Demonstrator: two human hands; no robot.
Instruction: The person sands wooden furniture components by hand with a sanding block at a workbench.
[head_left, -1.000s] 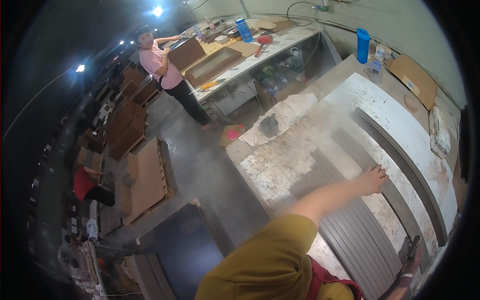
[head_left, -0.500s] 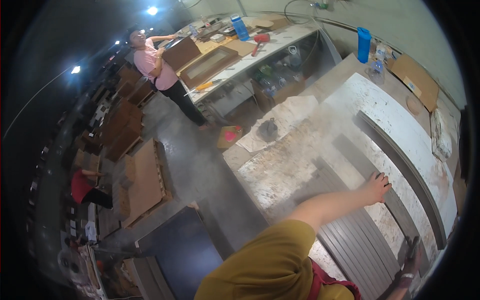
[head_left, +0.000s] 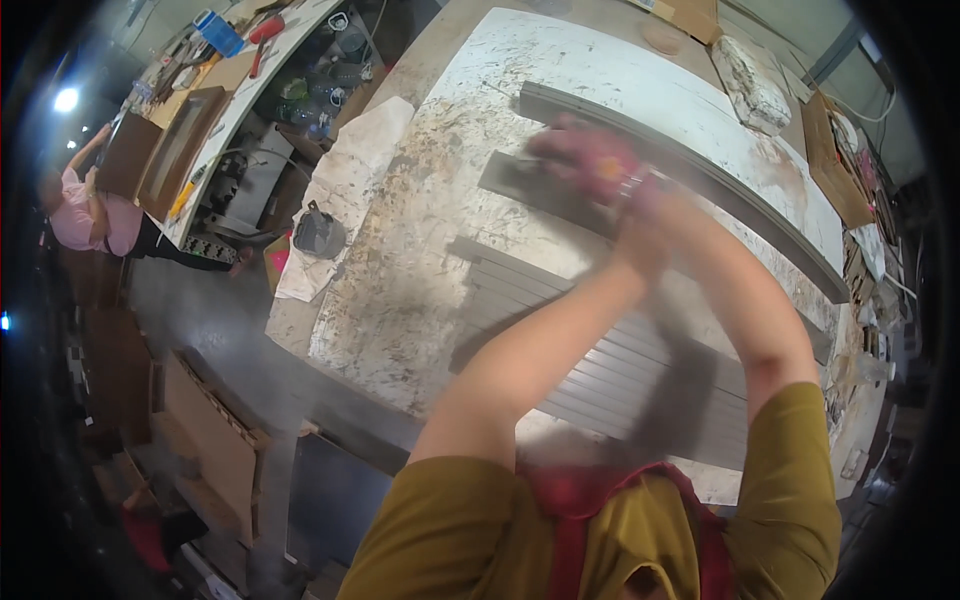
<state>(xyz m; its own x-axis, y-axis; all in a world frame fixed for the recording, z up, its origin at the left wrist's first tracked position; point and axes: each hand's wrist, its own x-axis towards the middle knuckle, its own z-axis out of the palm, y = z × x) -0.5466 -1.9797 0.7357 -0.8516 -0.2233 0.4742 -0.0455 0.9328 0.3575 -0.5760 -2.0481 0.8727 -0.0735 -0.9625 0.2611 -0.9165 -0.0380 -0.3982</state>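
Observation:
My right hand (head_left: 590, 160), in a reddish glove with a bracelet at the wrist, is smeared by motion over the far end of a single grey-brown strip (head_left: 515, 180). My left hand (head_left: 642, 240) lies mostly behind the right wrist, so its fingers do not show. My forearms cross close together there. Beyond the hands runs a long, thicker grey-brown bar (head_left: 760, 215). Nearer to me, under my left forearm, several grey-brown strips (head_left: 600, 370) lie side by side on the stained white worktop (head_left: 400, 290).
A grey pot (head_left: 320, 235) stands on a white cloth (head_left: 370, 150) at the left edge. Cardboard boxes (head_left: 835, 160) and a whitish block (head_left: 750, 85) lie along the far right. At the upper left, a person in pink (head_left: 100, 215) stands by another bench with a red-headed mallet (head_left: 265, 35).
My view has turned to the right. Both hands have come together at the strip's far end; earlier the left lay mid-strip and the right at the near end.

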